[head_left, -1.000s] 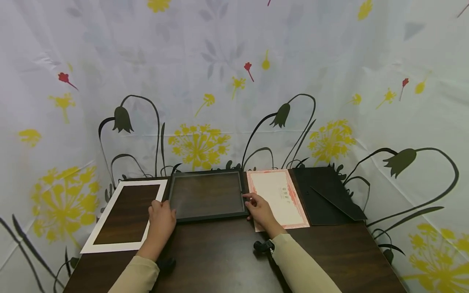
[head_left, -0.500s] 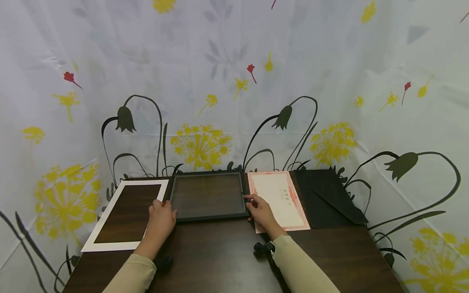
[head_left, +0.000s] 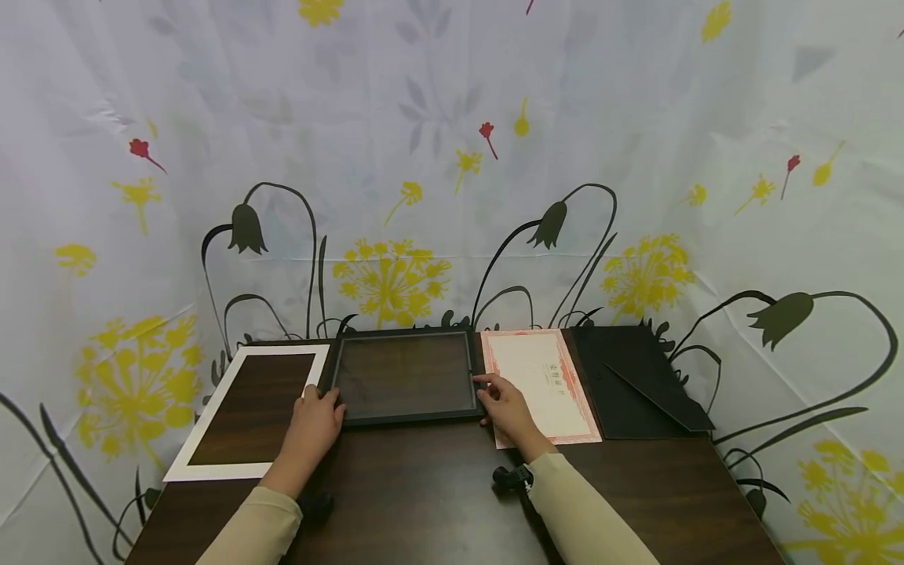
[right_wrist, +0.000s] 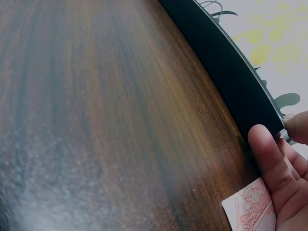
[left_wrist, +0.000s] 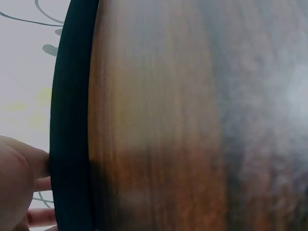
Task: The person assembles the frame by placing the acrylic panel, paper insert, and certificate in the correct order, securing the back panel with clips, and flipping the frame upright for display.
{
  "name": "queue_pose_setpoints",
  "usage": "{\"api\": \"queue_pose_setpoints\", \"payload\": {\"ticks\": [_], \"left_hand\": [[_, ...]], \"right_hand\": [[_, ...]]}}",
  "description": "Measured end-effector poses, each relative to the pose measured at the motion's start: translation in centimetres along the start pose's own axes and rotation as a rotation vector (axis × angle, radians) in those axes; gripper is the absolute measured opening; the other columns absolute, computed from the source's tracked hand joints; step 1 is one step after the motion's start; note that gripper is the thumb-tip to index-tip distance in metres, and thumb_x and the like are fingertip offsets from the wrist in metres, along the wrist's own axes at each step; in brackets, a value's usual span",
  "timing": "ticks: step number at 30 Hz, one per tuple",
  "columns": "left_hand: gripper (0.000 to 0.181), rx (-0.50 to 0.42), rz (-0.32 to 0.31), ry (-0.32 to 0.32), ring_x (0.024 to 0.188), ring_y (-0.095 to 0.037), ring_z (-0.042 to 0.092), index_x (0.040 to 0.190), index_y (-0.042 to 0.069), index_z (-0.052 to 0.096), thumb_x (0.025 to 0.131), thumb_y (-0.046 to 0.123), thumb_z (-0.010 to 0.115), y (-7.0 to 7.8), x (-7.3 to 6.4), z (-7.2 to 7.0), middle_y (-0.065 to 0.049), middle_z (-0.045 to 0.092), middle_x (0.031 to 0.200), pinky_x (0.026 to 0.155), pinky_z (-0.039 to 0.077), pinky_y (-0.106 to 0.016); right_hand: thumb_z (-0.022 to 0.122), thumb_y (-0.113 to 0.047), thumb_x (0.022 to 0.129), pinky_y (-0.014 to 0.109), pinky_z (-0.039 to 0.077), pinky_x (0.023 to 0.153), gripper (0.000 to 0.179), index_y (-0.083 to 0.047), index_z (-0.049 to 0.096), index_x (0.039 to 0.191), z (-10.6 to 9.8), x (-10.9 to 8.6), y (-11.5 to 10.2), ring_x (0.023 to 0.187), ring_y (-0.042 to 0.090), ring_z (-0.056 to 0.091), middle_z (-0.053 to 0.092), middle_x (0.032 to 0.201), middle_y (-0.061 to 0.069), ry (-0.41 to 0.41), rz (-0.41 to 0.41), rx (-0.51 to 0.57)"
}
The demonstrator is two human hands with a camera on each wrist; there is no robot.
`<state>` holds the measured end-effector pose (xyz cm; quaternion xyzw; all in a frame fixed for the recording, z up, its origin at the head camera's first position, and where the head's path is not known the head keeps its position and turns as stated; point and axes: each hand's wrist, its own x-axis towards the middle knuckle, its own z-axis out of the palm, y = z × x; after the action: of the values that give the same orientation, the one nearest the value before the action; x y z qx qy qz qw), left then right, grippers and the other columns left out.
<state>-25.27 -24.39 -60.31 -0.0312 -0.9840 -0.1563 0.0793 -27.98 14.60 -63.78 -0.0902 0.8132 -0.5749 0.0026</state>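
A black picture frame (head_left: pixel 406 421) with a clear pane lies at the back middle of the table. My left hand (head_left: pixel 311 428) grips its left side near the front corner; in the left wrist view the fingertips go out of sight behind the black edge. At the right side, my right hand (head_left: pixel 510 412) pinches the frame's edge, with a thumb (right_wrist: pixel 263 144) against the black border in the right wrist view. A white mat board (head_left: pixel 212 472) with a rectangular opening lies left of the frame, partly under my left hand. Right of it lies a red-bordered certificate (head_left: pixel 526 353), below my right hand.
A black backing board (head_left: pixel 600 408) with a slanted easel flap (head_left: pixel 660 400) lies at the far right. The dark wooden table (head_left: pixel 410 502) stretches toward me. Behind it hangs a flower-printed curtain (head_left: pixel 424 157). Each wrist carries a small black device (head_left: pixel 512 477).
The head view has shifted slightly, so the scene sits a little further right. Both hands stay at the sides of the picture frame.
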Motion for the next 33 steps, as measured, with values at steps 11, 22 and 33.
{"api": "queue_pose_setpoints", "payload": {"ticks": [11,22,33], "left_hand": [[0.083,0.018,0.011,-0.159,0.117,-0.057,0.065,0.153,-0.018,0.048,0.104,0.044,0.074,-0.1,0.5,0.0,-0.045,0.053,0.134,0.099,0.055,-0.065],[0.089,0.066,0.017,-0.131,0.087,-0.050,0.070,0.135,-0.031,0.050,0.099,0.044,0.081,0.8,-0.7,-0.8,-0.040,0.055,0.114,0.081,0.061,-0.058],[0.090,0.074,0.053,-0.130,0.084,-0.048,0.068,0.137,-0.032,0.048,0.100,0.045,0.079,1.8,-1.2,-1.3,-0.035,0.052,0.110,0.081,0.061,-0.057]], "right_hand": [[0.066,-0.010,0.109,0.032,0.057,0.049,0.035,-0.010,0.067,0.145,-0.9,0.2,-0.1,0.057,0.015,0.059,0.064,0.101,0.014,0.011,0.008,0.007],[0.073,-0.014,0.105,0.029,0.045,0.069,0.027,-0.011,0.077,0.131,0.4,0.3,-0.4,0.080,0.016,0.056,0.074,0.104,0.009,0.123,-0.029,-0.282],[0.075,-0.017,0.104,0.050,0.062,0.083,0.018,-0.010,0.078,0.120,0.9,0.2,-2.4,0.099,0.033,0.074,0.076,0.103,0.012,0.178,-0.076,-0.630]]}}
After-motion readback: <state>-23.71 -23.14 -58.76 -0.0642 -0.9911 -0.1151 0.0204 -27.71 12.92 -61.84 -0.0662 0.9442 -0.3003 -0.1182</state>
